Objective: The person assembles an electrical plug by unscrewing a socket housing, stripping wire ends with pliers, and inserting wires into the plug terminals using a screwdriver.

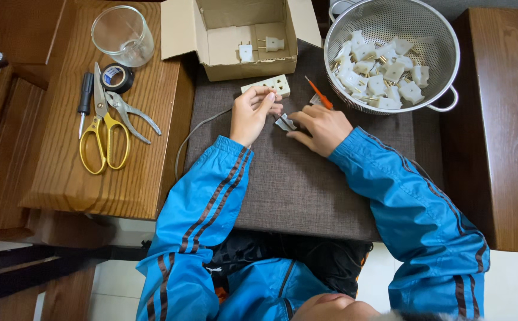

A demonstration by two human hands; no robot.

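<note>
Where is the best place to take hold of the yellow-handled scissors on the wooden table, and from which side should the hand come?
Probably by the yellow handle loops. The scissors lie flat, loops toward the person, blades pointing away beside the pliers and black screwdriver. The left hand could come from the near side and keep clear of the tips.

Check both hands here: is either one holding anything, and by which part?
The left hand grips the near end of a cream socket block. The right hand pinches a small grey metal piece at its right end; an orange screwdriver sticks out beyond that hand.
</note>
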